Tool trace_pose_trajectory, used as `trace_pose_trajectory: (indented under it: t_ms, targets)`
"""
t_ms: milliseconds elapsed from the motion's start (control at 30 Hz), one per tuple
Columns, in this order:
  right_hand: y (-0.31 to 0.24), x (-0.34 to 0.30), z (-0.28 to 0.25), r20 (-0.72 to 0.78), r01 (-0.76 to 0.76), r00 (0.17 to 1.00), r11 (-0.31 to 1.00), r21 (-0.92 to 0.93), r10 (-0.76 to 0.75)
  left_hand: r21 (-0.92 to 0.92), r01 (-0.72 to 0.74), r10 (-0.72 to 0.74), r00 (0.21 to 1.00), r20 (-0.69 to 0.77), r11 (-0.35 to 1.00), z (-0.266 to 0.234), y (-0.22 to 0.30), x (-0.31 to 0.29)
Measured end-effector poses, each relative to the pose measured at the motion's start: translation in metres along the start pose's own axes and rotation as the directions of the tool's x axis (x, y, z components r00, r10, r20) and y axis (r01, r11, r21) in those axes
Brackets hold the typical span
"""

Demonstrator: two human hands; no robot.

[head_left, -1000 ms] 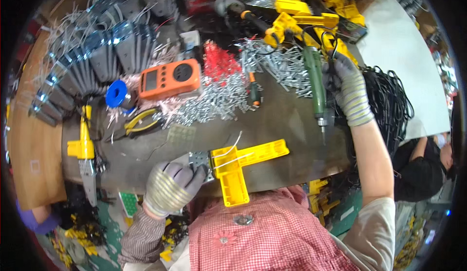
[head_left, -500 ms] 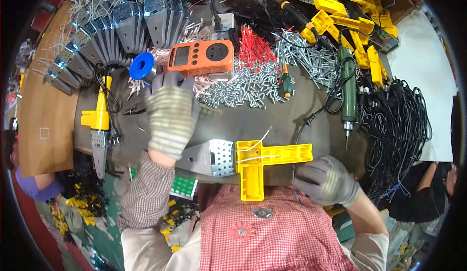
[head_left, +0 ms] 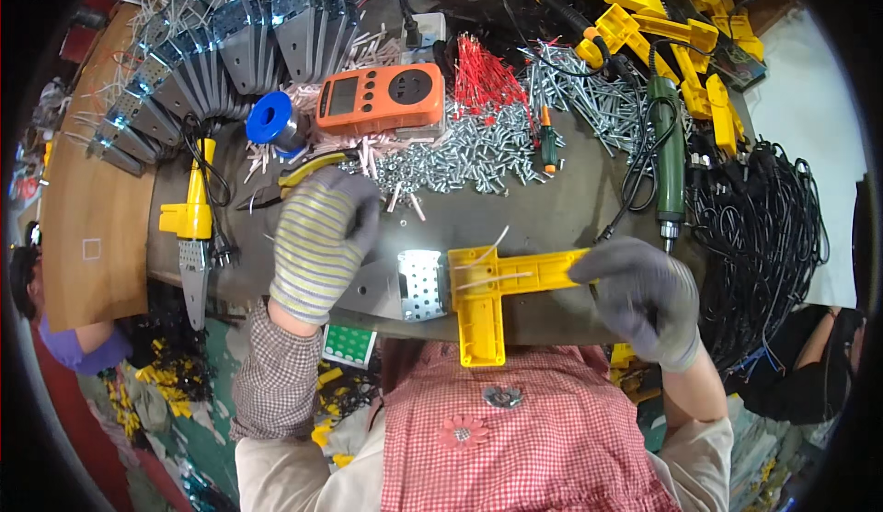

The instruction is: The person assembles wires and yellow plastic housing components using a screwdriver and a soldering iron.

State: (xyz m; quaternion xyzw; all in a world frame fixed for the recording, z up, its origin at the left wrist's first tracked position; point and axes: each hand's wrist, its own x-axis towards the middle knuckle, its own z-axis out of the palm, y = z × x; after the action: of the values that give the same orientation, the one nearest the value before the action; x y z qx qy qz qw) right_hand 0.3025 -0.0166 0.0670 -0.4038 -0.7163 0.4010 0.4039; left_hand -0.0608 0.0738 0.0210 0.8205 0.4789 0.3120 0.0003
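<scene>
A yellow plastic housing half lies with its hollow side up at the bench's front edge. A grey metal plate with a perforated shiny sleeve joins its left side, and white wires lie in the housing. My left hand, in a striped glove, is above the plate's left end, its fingers curled; what they hold, if anything, is hidden. Yellow-handled pliers lie just beyond it. My gloved right hand is at the housing's right end, fingers bent and partly blurred, with any held item hidden.
An orange meter, a blue spool, piles of screws and red sleeves lie behind. A green electric screwdriver and black cords are at right. A yellow-handled tool lies left, below stacked metal plates.
My left hand has drawn back from the meter toward me, uncovering the pliers' handles. My right hand has risen from beneath the housing's right end to beside it.
</scene>
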Motion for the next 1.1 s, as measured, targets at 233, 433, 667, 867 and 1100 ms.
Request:
trace_pose_trajectory:
  t_ms: [233, 433, 667, 867, 1100]
  targets:
    - [-0.021, 0.072, 0.024, -0.002, -0.442, 0.896, 0.888, -0.125, 0.445, 0.139, -0.140, 0.123, 0.985, 0.123, 0.980, 0.001, -0.009, 0.003]
    - [0.043, 0.078, 0.047, -0.071, -0.188, 0.982, 0.945, -0.267, 0.176, 0.134, -0.187, 0.147, 0.954, 0.261, 0.973, 0.003, -0.006, 0.015]
    - [0.030, 0.040, 0.058, -0.008, -0.442, 0.896, 0.891, -0.106, 0.443, 0.381, -0.472, 0.351, 0.870, 0.346, 0.795, 0.012, -0.011, 0.021]
    - [0.014, 0.036, 0.059, -0.093, -0.452, 0.891, 0.887, -0.097, 0.444, 0.373, -0.434, 0.189, 0.820, 0.540, 0.820, 0.027, -0.024, 0.030]
    - [0.006, 0.032, 0.052, -0.111, -0.352, 0.932, 0.934, -0.060, 0.345, -0.583, 0.131, -0.066, 0.989, 0.131, 0.802, 0.007, 0.044, 0.010]
